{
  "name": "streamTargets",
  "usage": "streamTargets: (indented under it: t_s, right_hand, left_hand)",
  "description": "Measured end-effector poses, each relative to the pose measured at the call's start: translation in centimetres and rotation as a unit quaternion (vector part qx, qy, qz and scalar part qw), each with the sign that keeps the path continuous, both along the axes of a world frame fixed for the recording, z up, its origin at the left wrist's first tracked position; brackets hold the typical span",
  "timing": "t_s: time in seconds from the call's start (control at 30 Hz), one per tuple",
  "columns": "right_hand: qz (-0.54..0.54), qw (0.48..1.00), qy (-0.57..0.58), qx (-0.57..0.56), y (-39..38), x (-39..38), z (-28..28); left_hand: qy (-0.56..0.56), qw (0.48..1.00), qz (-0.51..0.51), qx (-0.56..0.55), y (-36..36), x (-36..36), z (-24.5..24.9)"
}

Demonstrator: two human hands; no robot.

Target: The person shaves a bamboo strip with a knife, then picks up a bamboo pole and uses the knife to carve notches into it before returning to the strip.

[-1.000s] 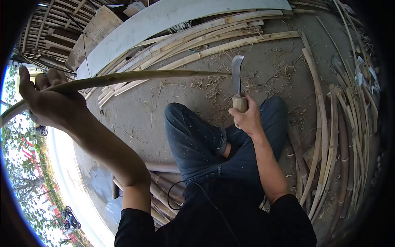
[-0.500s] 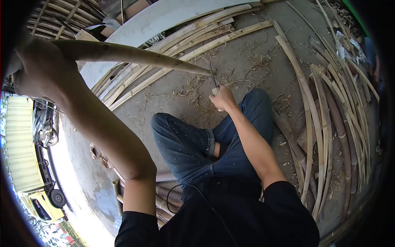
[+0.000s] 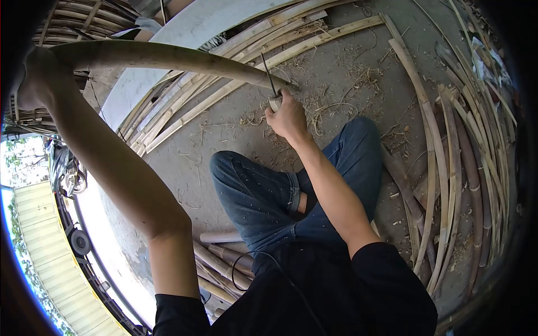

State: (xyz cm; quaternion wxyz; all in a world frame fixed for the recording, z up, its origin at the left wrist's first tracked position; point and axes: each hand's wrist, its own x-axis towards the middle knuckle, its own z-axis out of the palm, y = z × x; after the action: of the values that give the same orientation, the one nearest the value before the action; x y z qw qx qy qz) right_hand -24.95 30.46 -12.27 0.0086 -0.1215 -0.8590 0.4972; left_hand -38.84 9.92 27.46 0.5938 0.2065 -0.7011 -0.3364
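Note:
My left hand (image 3: 38, 78), raised at the far upper left, is closed round one end of a bamboo pole (image 3: 162, 56). From there the pole arcs across to the right, its far end low over the ground near my right hand. In my right hand (image 3: 288, 116) is a knife (image 3: 271, 81), gripped by its pale handle. Its thin dark blade points up and slightly left, crossing the pole close to the pole's far end. My crossed legs in jeans (image 3: 246, 190) are just below, with pale flecks on the cloth.
Split bamboo strips (image 3: 224, 84) lie along a pale board (image 3: 185, 33) ahead. More bamboo lengths (image 3: 476, 162) are heaped on my right, and several poles (image 3: 218, 260) rest at my left hip. Curly shavings (image 3: 358, 81) litter the floor. A yellow truck (image 3: 50, 235) stands outside, far left.
My right hand has moved up and left with the knife, whose blade now leans left across the pole. The left hand and pole sit slightly higher in view, and the camera has turned a little.

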Motion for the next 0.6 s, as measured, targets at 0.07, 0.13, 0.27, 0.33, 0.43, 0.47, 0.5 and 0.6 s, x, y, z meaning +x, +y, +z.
streamTargets:
  t_s: [0.07,0.13,0.27,0.33,0.43,0.47,0.5,0.6]
  right_hand:
    - [-0.007,0.998,-0.065,0.004,1.4,-1.5,-5.1]
    - [0.063,0.974,-0.190,0.108,4.3,-2.6,-8.5]
    - [0.158,0.942,-0.212,0.208,6.4,-4.3,-15.7]
    - [0.126,0.960,-0.180,0.175,5.2,-3.4,-13.2]
    - [0.047,0.997,-0.052,-0.008,1.8,-1.5,-2.0]
    - [0.057,0.998,0.014,-0.006,0.7,-0.9,0.2]
    - [0.071,0.997,-0.004,-0.014,-0.3,-0.5,2.7]
    - [0.077,0.997,-0.015,-0.019,-0.4,-1.5,1.9]
  left_hand:
    - [0.045,0.997,-0.050,0.035,0.9,0.4,-0.8]
    - [0.090,0.988,-0.108,0.068,0.4,0.5,-1.5]
    - [0.088,0.978,-0.169,0.088,-0.9,-1.0,-0.8]
    - [0.079,0.992,-0.077,0.064,0.5,-0.5,-1.3]
    - [0.021,0.917,-0.032,-0.397,-20.0,-11.8,0.4]
    - [0.018,0.939,-0.018,-0.344,-17.4,-10.2,0.2]
    - [0.043,0.979,-0.041,-0.197,-12.2,-7.7,-0.5]
    - [0.085,0.992,-0.088,-0.009,-5.8,-4.4,-1.5]
